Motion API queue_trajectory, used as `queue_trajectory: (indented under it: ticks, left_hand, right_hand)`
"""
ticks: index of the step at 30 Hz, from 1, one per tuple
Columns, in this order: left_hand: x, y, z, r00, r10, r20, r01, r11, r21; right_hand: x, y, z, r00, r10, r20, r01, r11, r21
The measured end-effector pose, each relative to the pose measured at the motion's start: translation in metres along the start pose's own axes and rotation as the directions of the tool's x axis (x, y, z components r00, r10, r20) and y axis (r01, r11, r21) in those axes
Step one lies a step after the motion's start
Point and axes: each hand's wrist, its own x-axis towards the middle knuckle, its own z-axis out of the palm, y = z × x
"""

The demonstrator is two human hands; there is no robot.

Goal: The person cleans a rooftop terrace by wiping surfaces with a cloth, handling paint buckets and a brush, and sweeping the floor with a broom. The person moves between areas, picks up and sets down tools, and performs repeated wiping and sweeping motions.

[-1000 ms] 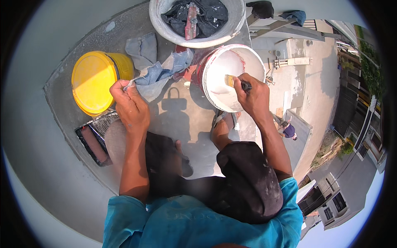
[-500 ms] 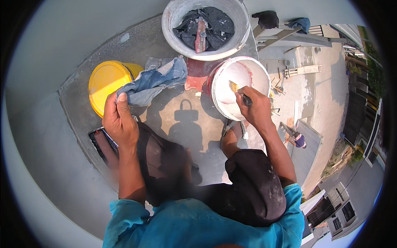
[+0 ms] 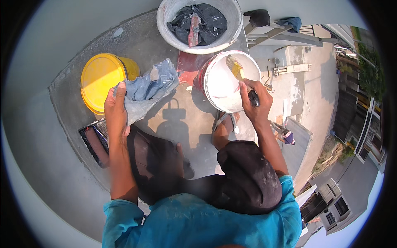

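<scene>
A paintbrush (image 3: 235, 67) with pale bristles and a yellowish middle is gripped in my right hand (image 3: 257, 100), a dark end showing by my fingers. The brush head is over the mouth of a white bucket (image 3: 206, 91); whether it touches the inside wall I cannot tell. My left hand (image 3: 115, 106) pinches one edge of a frayed blue denim rag (image 3: 151, 87), which hangs spread toward the middle. Just beyond that hand stands a yellow lidded bucket (image 3: 102, 80).
A big whitish basin (image 3: 163, 31) at the far side holds dark cloth and a red-handled tool (image 3: 194, 31). By my left forearm lies a black tray (image 3: 93, 144) with a long brownish thing in it. Far right below, a person (image 3: 286, 135) is on the lower ground.
The denim rag has swung and opened out, showing a paler side. The brush has turned, its bristles now pointing up and left and showing more. The whole view has shifted slightly.
</scene>
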Motion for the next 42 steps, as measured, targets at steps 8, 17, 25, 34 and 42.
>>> queue_trajectory:
  ticks: [8, 17, 25, 34, 42]
  left_hand:
    - [-0.006, -0.009, -0.012, 0.988, 0.082, 0.132, -0.155, 0.576, 0.803]
    - [-0.025, -0.009, -0.024, 0.915, 0.334, 0.228, -0.398, 0.845, 0.357]
    - [-0.005, -0.034, -0.034, 0.981, 0.044, 0.191, 0.073, 0.822, -0.565]
    - [-0.027, -0.038, -0.060, 0.919, 0.262, 0.296, -0.002, 0.752, -0.660]
    - [-0.014, -0.116, -0.080, 0.944, 0.260, 0.203, -0.033, 0.686, -0.727]
  right_hand:
    - [0.005, 0.002, 0.015, 0.947, 0.092, 0.308, -0.076, 0.995, -0.064]
    - [0.007, 0.027, -0.029, 0.735, 0.593, 0.328, -0.625, 0.407, 0.666]
    - [0.010, 0.005, -0.026, 0.744, 0.525, 0.413, -0.518, 0.063, 0.853]
    - [0.046, -0.110, 0.016, 0.948, -0.083, 0.308, -0.145, 0.749, 0.647]
    - [0.080, -0.163, 0.042, 0.901, -0.345, 0.262, 0.168, 0.835, 0.524]
